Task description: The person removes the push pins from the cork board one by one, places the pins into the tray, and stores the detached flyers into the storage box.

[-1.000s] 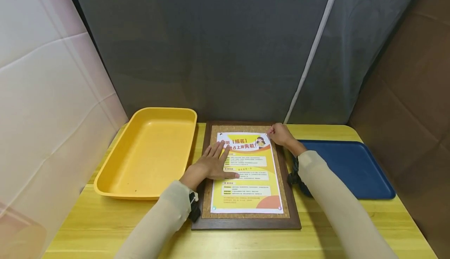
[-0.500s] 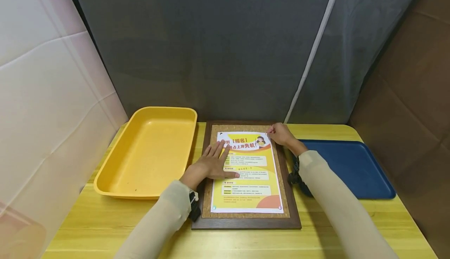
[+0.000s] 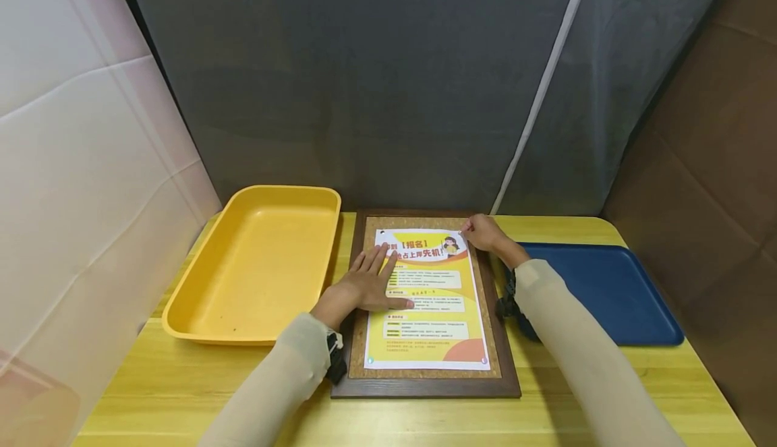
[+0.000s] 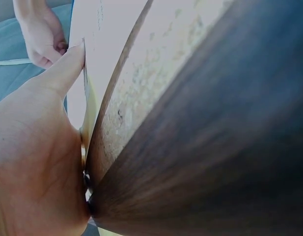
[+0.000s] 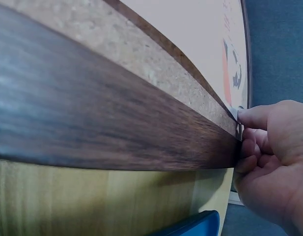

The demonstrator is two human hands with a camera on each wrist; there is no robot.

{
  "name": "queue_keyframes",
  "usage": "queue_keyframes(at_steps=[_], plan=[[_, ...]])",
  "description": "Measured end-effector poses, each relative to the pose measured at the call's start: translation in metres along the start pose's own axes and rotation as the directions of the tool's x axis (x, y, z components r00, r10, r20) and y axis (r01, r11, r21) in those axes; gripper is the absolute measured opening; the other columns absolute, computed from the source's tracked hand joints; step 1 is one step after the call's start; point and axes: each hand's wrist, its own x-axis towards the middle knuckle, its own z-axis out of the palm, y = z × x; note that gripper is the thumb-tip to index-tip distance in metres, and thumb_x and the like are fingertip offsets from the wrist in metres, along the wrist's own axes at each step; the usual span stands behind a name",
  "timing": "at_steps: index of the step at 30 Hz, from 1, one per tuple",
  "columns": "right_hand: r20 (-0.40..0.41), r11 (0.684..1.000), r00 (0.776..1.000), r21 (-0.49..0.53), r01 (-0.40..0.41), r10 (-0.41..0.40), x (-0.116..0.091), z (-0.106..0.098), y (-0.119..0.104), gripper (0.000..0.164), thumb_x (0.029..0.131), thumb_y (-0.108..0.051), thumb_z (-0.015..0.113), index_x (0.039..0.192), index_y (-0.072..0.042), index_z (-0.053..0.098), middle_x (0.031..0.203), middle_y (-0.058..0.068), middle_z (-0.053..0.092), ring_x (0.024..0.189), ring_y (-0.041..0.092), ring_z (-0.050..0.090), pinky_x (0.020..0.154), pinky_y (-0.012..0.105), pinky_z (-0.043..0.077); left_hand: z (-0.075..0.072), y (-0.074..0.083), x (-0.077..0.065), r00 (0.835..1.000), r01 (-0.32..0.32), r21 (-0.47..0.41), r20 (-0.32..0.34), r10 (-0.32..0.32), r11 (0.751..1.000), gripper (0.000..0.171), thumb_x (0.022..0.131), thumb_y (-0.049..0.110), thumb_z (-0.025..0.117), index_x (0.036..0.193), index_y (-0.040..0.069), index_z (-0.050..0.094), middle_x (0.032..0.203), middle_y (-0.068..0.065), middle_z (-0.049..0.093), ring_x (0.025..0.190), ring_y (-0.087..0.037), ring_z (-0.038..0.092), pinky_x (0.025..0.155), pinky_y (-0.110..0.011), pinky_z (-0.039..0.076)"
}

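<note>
The pale sleeves (image 3: 267, 379) reach in over the worktop (image 3: 152, 393), framing a cork (image 3: 425, 373) board whose brown frame (image 3: 425, 388) lies flat. On it rests the printed sheet (image 3: 434, 309), with what look like a pin at the lower left (image 3: 371, 361) and another at the lower right (image 3: 484, 361). The left hand (image 3: 367, 285) lies spread and relaxed on the sheet's left side, grasping nothing. Farther up, a dark pin (image 3: 382, 232) marks the top left corner, while the right hand (image 3: 483, 232) pinches a small item at the top right; the fingertips mostly hide it, but it is probably a pin too.

If the left hand eases off or slides, the sheet could pucker or shift while that corner is worked. A pull straight up might tear the paper, and a slanted push could bend a pin or prick a finger.

The deep yellow tray (image 3: 267, 265), left of the board, shows a few tiny dark specks on its floor. The shallow blue tray (image 3: 597, 292), to the right, shows plain blue; the right sleeve hides its near left part. Behind hangs a dark grey curtain (image 3: 340, 96).
</note>
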Motion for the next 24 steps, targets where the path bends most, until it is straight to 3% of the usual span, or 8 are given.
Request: queue_keyframes(at_steps=[5,11,20,24], plan=[[0.040,1.000,0.999,0.000,0.011,-0.011,0.001,-0.001,0.002,0.024,0.106,-0.004,0.053,0.107,0.008,0.074,0.087,0.014,0.064,0.064,0.016,0.046,0.061,0.028,0.038,0.000,0.001,0.000,1.000,0.003,0.001,-0.001,-0.003,1.000,0.113,0.096,0.082,0.047,0.172,0.011,0.003,0.178,-0.014,-0.008,0.165,-0.032,-0.007,0.132,-0.051,0.000],[0.057,0.999,0.998,-0.017,0.040,-0.039,-0.001,-0.002,0.001,0.026,0.107,-0.003,0.052,0.111,0.010,0.074,0.082,0.012,0.062,0.058,0.013,0.041,0.058,0.027,0.036,0.000,0.001,0.001,1.000,0.004,0.003,0.003,-0.004,1.000,0.113,0.095,0.082,0.047,0.172,0.012,0.003,0.178,-0.014,-0.007,0.165,-0.032,-0.006,0.132,-0.051,0.000],[0.066,0.999,0.996,0.007,0.053,-0.053,-0.005,-0.005,-0.006,0.029,0.109,-0.005,0.050,0.122,0.013,0.069,0.112,0.026,0.069,0.068,0.017,0.047,0.069,0.031,0.042,0.007,-0.007,0.009,1.000,0.007,-0.027,0.024,-0.006,1.000,0.120,0.091,0.089,0.043,0.171,0.013,-0.004,0.177,-0.012,-0.017,0.163,-0.031,-0.015,0.131,-0.050,-0.008],[0.082,0.996,0.995,0.082,0.042,-0.049,-0.008,-0.007,-0.003,0.029,0.110,-0.006,0.050,0.122,0.013,0.068,0.108,0.024,0.067,0.072,0.019,0.047,0.073,0.034,0.043,0.013,-0.011,0.018,0.999,0.010,-0.035,0.033,-0.009,0.999,0.121,0.091,0.089,0.045,0.171,0.014,-0.007,0.176,-0.011,-0.020,0.163,-0.031,-0.018,0.130,-0.051,-0.010]])
